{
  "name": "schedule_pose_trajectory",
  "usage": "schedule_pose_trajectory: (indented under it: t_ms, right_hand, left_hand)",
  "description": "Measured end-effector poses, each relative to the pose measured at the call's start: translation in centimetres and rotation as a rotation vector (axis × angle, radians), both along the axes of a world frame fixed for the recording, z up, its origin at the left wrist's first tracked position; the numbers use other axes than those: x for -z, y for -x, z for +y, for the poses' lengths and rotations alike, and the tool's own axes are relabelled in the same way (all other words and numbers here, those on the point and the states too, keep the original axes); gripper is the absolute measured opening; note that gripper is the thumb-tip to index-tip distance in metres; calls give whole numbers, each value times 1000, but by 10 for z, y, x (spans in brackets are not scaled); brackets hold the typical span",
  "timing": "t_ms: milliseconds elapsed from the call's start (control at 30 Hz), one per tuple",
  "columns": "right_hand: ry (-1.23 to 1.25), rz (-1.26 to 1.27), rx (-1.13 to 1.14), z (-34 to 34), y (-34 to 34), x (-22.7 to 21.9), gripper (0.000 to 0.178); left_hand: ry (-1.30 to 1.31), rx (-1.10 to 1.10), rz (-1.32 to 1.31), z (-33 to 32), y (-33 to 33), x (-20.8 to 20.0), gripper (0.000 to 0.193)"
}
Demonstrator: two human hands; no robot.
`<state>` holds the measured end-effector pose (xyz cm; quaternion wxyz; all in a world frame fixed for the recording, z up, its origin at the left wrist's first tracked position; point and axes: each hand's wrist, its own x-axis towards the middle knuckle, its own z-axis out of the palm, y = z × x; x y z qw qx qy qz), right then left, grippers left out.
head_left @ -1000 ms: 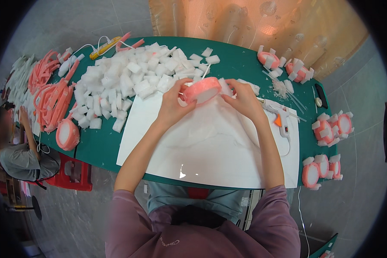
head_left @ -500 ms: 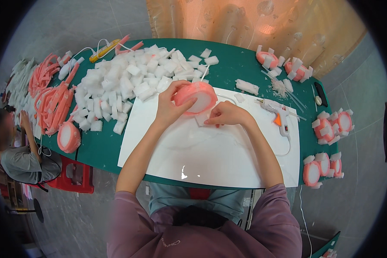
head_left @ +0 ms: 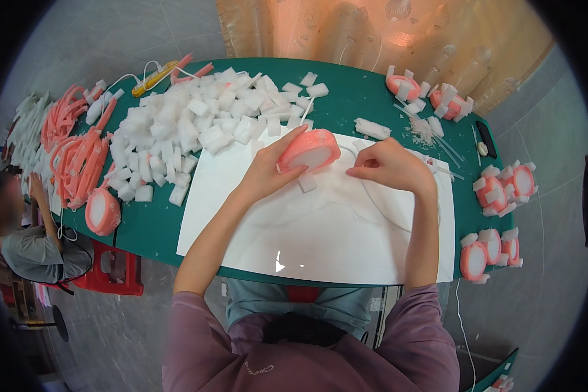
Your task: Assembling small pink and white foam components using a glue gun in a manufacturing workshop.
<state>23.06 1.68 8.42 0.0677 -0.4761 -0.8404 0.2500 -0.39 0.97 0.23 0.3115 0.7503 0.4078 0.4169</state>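
Observation:
In my left hand is a round pink foam piece with a white disc face, its fingers and thumb gripping the left side. A small white foam block sits against the piece's lower edge. My right hand is just to the right of it, apart from it, with fingers curled and thumb and fingertips pressed together. Whether anything is between them is too small to tell. A glue gun is mostly hidden behind my right hand and wrist. Both hands are above a white board.
A large heap of white foam blocks lies left of the board, beside pink foam strips. Several finished-looking pink rounds with white blocks stand along the right edge. Glue sticks lie at the right. At far left sits another person.
The pink round has tilted and shifted slightly right in my left hand. My right hand has left the small white block, moving up and right, and now covers most of the glue gun.

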Motion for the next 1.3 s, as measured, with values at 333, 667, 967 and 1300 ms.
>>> schedule_pose_trajectory:
  t_ms: [333,667,967,1300]
  right_hand:
    - [-291,12,604,-19,-75,-11,33]
    - [-165,-358,914,-16,-132,89,67]
    - [-150,-345,902,-3,-124,103,70]
    - [-94,-99,1016,6,-149,109,71]
  left_hand:
    - [-16,-3,16,2,6,6,62]
    - [-30,-22,16,5,1,13,66]
    - [-106,-37,-8,10,4,23,69]
    - [-133,-135,22,14,2,31,60]
